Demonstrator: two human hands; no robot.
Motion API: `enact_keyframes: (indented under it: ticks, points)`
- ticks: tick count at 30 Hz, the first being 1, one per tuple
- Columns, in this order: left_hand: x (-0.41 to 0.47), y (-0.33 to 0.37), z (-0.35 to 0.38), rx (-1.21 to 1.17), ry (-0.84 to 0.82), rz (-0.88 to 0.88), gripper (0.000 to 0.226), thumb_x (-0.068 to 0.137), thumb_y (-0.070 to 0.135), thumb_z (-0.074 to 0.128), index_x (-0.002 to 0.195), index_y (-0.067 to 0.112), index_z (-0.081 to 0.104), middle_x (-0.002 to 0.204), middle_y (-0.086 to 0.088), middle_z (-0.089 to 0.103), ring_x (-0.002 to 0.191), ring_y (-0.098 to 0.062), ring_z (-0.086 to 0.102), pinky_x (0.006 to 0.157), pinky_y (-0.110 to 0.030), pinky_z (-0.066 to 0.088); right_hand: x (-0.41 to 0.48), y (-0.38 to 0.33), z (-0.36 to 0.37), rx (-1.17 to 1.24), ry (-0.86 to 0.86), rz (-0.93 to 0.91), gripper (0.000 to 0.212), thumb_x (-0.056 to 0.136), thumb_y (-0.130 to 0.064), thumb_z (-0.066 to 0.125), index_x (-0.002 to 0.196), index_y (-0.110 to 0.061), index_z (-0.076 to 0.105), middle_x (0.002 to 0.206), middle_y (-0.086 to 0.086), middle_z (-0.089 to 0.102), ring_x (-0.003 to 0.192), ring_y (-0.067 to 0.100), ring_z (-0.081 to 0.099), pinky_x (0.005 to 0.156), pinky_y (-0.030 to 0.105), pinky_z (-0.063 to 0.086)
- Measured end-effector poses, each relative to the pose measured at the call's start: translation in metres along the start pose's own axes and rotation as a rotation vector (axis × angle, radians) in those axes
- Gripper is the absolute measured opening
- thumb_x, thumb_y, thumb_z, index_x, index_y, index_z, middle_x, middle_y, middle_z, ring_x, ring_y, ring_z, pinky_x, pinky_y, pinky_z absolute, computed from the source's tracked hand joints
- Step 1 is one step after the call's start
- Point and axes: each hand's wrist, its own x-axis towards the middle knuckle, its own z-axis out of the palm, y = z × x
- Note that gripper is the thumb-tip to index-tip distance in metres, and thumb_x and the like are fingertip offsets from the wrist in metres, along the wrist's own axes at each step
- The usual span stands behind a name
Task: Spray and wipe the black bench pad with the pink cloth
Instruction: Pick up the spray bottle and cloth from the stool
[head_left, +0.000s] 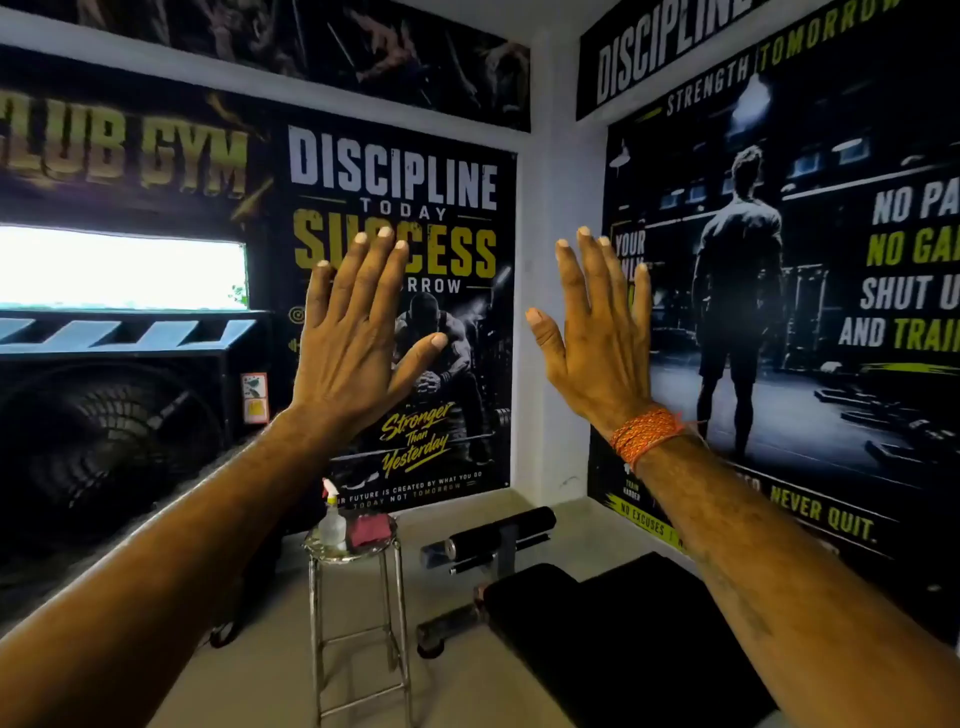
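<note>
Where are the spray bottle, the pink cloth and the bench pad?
spray bottle (332, 527): head view, clear body.
pink cloth (370, 530): head view, cloth's middle.
bench pad (597, 649): head view, top surface.

Dim in here for me, daylight blowing out the wide white window (122, 267) on my left, dark printed posters (810, 156) bowing at the edges.

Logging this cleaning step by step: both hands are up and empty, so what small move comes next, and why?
Probably lower the left hand to the spray bottle on the stool: it and the right hand hold nothing, and spraying the bench pad comes first; the pink cloth lies beside the bottle.
</note>
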Motion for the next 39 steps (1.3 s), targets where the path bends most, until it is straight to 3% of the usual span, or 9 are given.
enact_keyframes:
  ticks: [5,11,24,30,39]
  points:
    - [-0.047,-0.011,0.039,0.068,-0.144,-0.05,0.089,0.099,0.072,0.026,0.165,0.014,0.01,0.174,-0.007,0.006,0.161,-0.022,0.001,0.127,-0.057,0.01,-0.037,-0.011,0.053,0.02,-0.111,-0.01,0.072,0.106,-0.058,0.028,0.163,-0.014,0.023,0.171,0.012,0.018,0.159,0.029,0.015,0.125,0.064,0.012]
    - [-0.112,-0.046,0.105,0.091,-0.254,-0.089,0.087,0.1,0.07,0.029,0.165,0.014,0.013,0.174,-0.006,0.008,0.161,-0.022,0.003,0.128,-0.055,0.009,-0.086,-0.032,0.144,0.096,-0.234,-0.026,0.073,0.105,-0.06,0.026,0.162,-0.015,0.026,0.171,0.011,0.02,0.158,0.029,0.018,0.127,0.059,0.006]
    - [-0.256,-0.186,0.314,0.013,-0.571,-0.246,0.09,0.098,0.073,0.025,0.164,0.011,0.019,0.172,-0.009,0.016,0.16,-0.026,0.011,0.126,-0.058,0.015,-0.19,-0.091,0.404,0.134,-0.575,0.037,0.071,0.105,-0.06,0.027,0.161,-0.017,0.029,0.17,0.009,0.023,0.157,0.028,0.023,0.125,0.062,0.013]
    - [-0.308,-0.237,0.402,-0.001,-0.735,-0.305,0.091,0.098,0.073,0.029,0.164,0.012,0.017,0.172,-0.01,0.016,0.159,-0.027,0.012,0.125,-0.059,0.017,-0.24,-0.109,0.509,0.194,-0.733,0.097,0.069,0.105,-0.059,0.028,0.156,-0.014,0.039,0.166,0.013,0.032,0.154,0.032,0.029,0.123,0.065,0.019]
    - [-0.367,-0.292,0.553,-0.031,-0.972,-0.518,0.095,0.095,0.077,0.023,0.163,0.011,0.019,0.171,-0.01,0.018,0.158,-0.029,0.018,0.125,-0.058,0.02,-0.295,-0.107,0.707,0.301,-0.965,0.121,0.069,0.104,-0.057,0.03,0.157,-0.015,0.039,0.166,0.014,0.033,0.154,0.034,0.03,0.122,0.065,0.021]
